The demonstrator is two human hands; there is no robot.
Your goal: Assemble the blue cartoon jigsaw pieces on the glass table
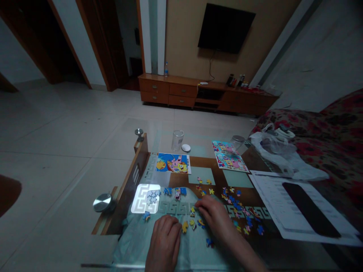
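Left hand and right hand down among puzzle bits, cartoon picture roughly 12 o'clock from them, papers around 3.

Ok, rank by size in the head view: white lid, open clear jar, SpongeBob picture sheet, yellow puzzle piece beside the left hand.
SpongeBob picture sheet
Open clear jar
White lid, yellow puzzle piece: too alike to rank; the piece is nearer the camera

Left hand, forearm beyond bottom edge

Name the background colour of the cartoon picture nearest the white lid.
The cartoon picture has a blue background, seen in the head view.
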